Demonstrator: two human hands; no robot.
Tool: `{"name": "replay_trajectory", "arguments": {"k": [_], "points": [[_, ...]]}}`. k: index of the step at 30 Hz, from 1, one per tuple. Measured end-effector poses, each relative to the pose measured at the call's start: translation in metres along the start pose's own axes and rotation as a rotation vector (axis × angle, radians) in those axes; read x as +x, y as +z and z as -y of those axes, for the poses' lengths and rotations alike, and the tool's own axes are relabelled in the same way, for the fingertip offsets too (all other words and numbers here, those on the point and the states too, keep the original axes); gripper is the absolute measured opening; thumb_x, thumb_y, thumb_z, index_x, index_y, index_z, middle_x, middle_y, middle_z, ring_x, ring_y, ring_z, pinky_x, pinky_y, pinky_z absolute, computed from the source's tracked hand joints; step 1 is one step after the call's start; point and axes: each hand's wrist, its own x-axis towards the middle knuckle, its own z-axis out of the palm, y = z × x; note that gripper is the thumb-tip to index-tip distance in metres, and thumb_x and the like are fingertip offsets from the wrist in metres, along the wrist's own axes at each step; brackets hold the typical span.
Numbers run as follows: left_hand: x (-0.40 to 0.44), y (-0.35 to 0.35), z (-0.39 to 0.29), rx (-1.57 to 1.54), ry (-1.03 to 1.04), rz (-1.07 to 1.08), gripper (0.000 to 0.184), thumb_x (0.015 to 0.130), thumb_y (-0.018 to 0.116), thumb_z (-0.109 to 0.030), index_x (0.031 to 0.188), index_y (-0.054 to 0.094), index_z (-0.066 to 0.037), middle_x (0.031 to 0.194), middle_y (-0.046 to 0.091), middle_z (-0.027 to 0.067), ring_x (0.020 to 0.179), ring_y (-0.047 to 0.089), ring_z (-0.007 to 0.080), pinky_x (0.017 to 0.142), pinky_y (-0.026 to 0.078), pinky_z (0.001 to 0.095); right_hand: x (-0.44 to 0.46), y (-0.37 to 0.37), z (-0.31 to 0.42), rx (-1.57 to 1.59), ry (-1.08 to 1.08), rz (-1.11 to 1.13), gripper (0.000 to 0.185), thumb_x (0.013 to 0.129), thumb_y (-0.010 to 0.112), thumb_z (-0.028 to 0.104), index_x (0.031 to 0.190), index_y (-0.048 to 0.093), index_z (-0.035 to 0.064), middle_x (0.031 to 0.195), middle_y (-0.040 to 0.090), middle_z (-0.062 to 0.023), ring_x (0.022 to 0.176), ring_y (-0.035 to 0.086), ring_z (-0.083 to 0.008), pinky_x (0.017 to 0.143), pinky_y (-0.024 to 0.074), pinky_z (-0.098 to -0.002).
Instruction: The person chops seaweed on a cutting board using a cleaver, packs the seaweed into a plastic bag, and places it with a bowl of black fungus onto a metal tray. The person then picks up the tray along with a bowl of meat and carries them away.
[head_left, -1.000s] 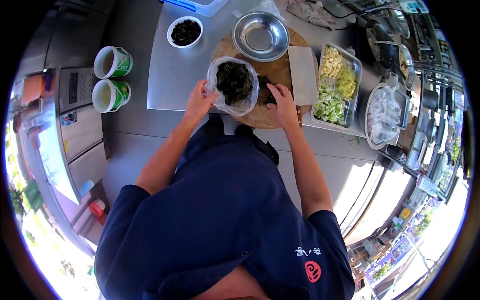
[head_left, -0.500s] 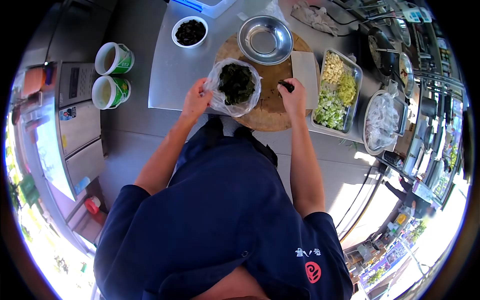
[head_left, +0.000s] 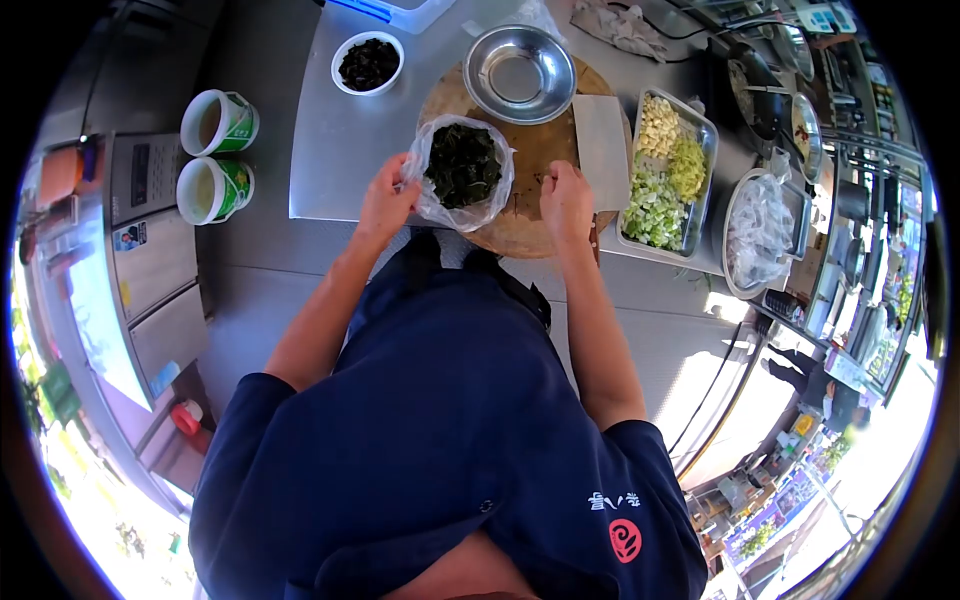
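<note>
My left hand point(head_left: 388, 203) grips the rim of a clear plastic bag point(head_left: 497, 208), its mouth spread wide around a heap of dark, greenish-black leafy pieces point(head_left: 463, 166). The bag rests at the left of a round wooden chopping board point(head_left: 530, 230). Over the board's right side, my right hand point(head_left: 567, 205) is closed with its fingertips together; whatever they hold is hidden. Small dark bits lie on the wood near these fingers. Beside that hand is a cleaver point(head_left: 600, 150), its broad blade lying flat on the board.
A steel bowl point(head_left: 519, 75) sits on the board's far side. A white bowl of black pieces point(head_left: 368, 64) stands back left. To the right are a tray of chopped vegetables point(head_left: 655, 190) and a basin of plastic bags point(head_left: 757, 240). Two buckets point(head_left: 215, 190) stand left.
My right hand has come slightly left, and the dark piece seen in its fingers no longer shows. My left hand keeps hold of the bag. The whole view has shifted a little.
</note>
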Motion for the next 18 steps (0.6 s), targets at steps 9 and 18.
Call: {"name": "replay_trajectory", "arguments": {"k": [9,18], "points": [[0.002,0.0,0.002,-0.002,-0.025,0.026,0.054,0.092,0.066,-0.006,0.144,0.05,-0.005,0.104,0.068,0.0087,0.078,0.064,0.0136,0.066,0.054,0.0289,0.023,0.025,-0.027,0.107,0.061,0.063,0.012,0.086,0.067,0.008,0.096,0.069,0.0014,0.086,0.073,-0.0162,0.078,0.072,-0.0353,0.07,0.057,-0.0435],[0.004,-0.001,0.011,-0.003,0.036,-0.066,0.038,0.093,0.062,-0.004,0.131,0.06,-0.009,0.095,0.063,0.0034,0.072,0.065,0.012,0.06,0.056,0.0293,0.024,0.028,0.032,0.385,-0.057,-0.024,0.014,0.091,0.07,0.014,0.1,0.073,0.0027,0.096,0.073,-0.0165,0.085,0.072,-0.0303,0.078,0.0561,-0.0382]]}}
